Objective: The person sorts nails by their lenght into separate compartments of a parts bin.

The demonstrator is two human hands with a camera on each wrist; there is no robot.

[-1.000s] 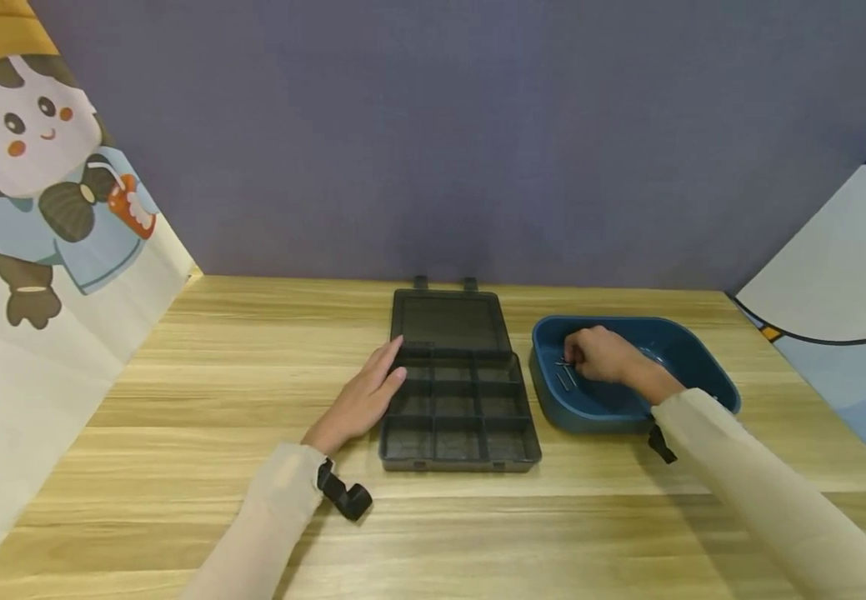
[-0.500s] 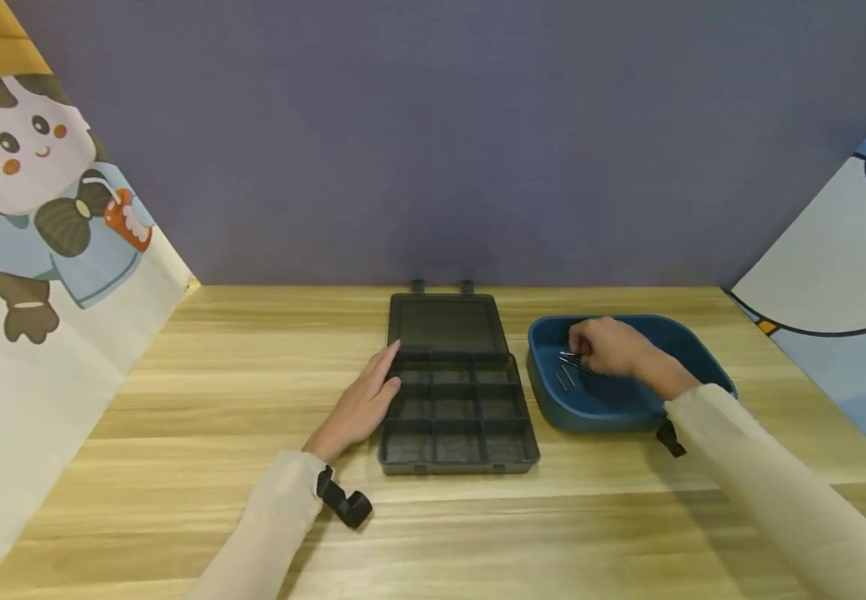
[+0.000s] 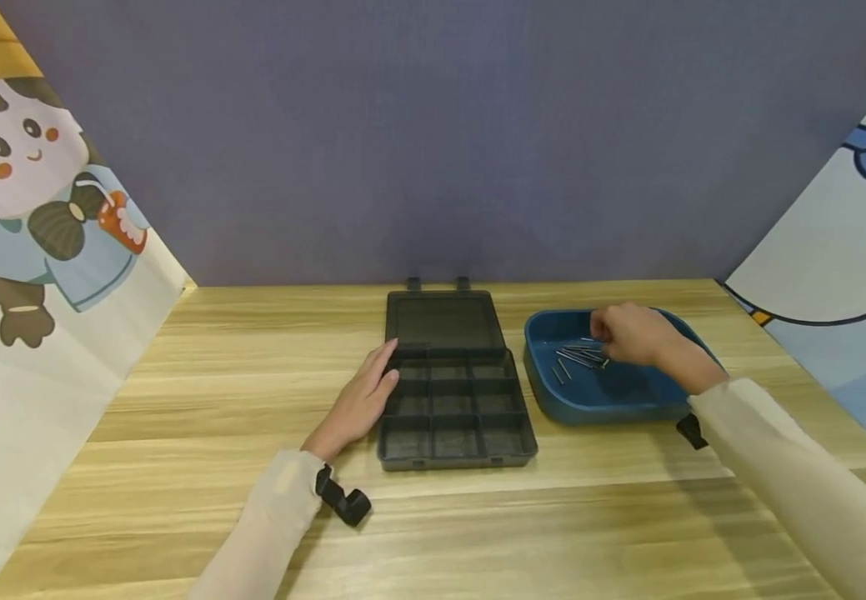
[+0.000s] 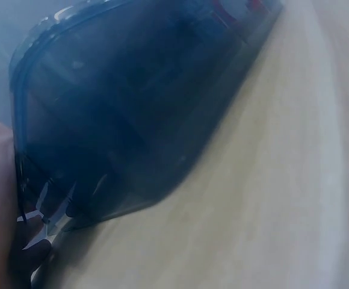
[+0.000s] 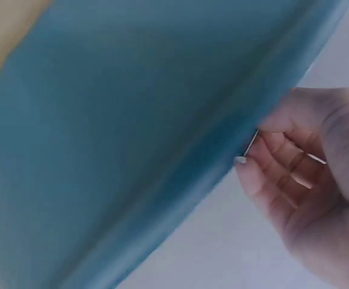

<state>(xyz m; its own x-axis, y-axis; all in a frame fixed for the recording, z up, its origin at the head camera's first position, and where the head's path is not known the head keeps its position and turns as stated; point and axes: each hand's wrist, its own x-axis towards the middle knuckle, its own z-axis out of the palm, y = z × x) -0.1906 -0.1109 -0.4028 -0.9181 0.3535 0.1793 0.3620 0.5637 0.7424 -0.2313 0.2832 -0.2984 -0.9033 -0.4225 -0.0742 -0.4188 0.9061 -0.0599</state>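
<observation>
In the head view my left hand (image 3: 361, 396) rests along the left side of an open dark translucent compartment box (image 3: 457, 454), fingers straight. The left wrist view shows part of that hand at its edge, beside the dark box (image 4: 120, 114). My right hand (image 3: 635, 333) is over a blue plastic basin (image 3: 613, 408). In the right wrist view my right hand (image 5: 319, 174) pinches a thin metal nail (image 5: 251, 143) between thumb and fingers, its flat head showing. Several loose nails (image 3: 581, 356) lie on the basin floor, just left of the hand.
The box lid (image 3: 443, 318) lies folded back behind the compartments, toward the purple-grey backdrop (image 3: 433, 142). The basin stands right of the box, with a narrow gap of wooden table (image 3: 433, 533) between them. Printed cloths hang at both sides.
My right hand has lifted and moved right within the basin, so more of the nails now show. My left hand stays at the box. The head view has shifted slightly.
</observation>
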